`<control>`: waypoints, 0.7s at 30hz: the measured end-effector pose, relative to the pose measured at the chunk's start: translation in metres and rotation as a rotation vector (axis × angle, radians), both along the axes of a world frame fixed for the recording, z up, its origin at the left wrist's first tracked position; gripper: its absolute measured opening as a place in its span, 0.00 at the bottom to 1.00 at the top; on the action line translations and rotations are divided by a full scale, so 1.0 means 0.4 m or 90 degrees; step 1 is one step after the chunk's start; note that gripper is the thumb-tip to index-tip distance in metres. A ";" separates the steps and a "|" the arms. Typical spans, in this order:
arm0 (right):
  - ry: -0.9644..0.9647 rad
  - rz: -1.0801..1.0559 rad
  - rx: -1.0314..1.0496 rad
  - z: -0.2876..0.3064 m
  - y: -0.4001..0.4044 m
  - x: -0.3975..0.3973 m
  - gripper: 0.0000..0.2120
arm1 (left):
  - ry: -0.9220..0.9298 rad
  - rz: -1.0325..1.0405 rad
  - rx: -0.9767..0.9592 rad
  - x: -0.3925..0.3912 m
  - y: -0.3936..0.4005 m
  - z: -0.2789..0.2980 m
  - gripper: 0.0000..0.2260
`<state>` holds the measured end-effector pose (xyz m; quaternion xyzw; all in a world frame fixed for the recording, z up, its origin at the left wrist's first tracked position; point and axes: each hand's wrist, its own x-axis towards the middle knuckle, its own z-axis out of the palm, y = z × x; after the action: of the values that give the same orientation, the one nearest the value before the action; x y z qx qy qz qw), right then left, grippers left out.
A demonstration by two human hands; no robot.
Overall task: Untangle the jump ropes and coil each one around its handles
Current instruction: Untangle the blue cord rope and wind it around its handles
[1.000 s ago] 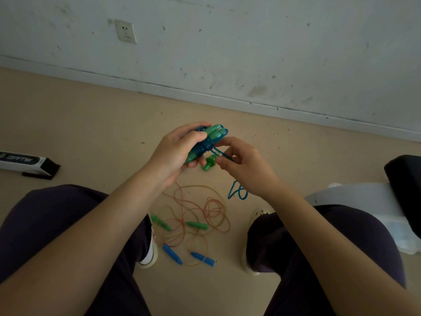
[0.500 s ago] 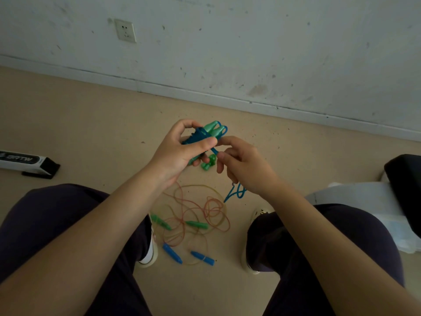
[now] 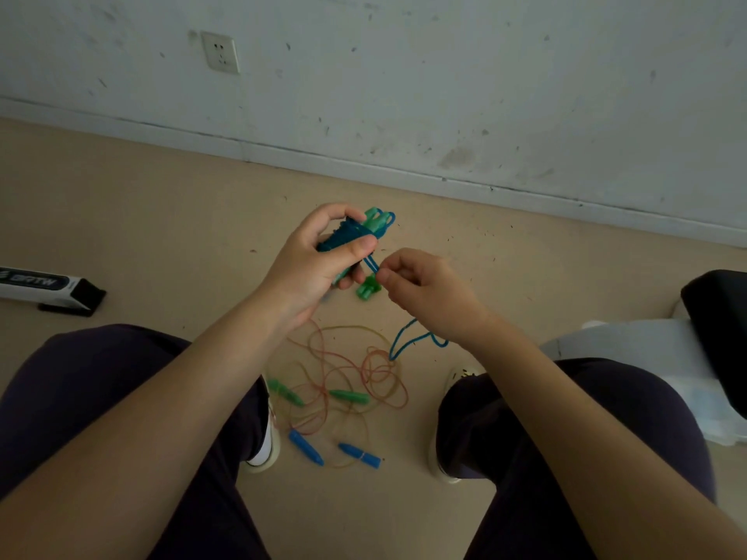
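My left hand [image 3: 315,264] grips a pair of green handles [image 3: 374,222] with blue rope [image 3: 347,236] coiled tightly around them. My right hand [image 3: 424,293] pinches the free strand of that blue rope just below the bundle; the rope's loose tail [image 3: 408,341] hangs down under my right wrist. On the floor between my feet lies a tangle of thin orange and yellow ropes [image 3: 343,377] with two green handles [image 3: 349,396] and two blue handles [image 3: 359,454].
A black and white box [image 3: 48,289] lies on the floor at the left. A white object with a dark thing on it [image 3: 646,349] stands at the right. The wall with a socket [image 3: 220,52] runs across the back. My knees frame the tangle.
My right hand has pulled the blue strand down and to the right, away from the bundle. My left hand has turned the bundle a little, its fingers more open at the top.
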<state>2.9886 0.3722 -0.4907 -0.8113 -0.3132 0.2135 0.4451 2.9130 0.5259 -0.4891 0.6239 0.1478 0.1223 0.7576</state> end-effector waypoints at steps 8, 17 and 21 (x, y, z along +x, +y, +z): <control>-0.109 0.046 -0.019 0.036 -0.008 -0.016 0.11 | 0.066 0.156 0.124 0.013 0.039 -0.027 0.11; -0.138 0.001 0.062 0.063 -0.056 0.030 0.06 | 0.134 -0.145 0.218 0.005 0.025 -0.030 0.24; -0.148 0.028 0.079 0.057 -0.061 0.040 0.04 | 0.141 -0.191 0.227 0.006 0.020 -0.031 0.20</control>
<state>3.0047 0.3477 -0.4679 -0.7946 -0.3930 0.1078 0.4501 2.9156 0.5339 -0.5014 0.7722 0.1120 -0.0365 0.6244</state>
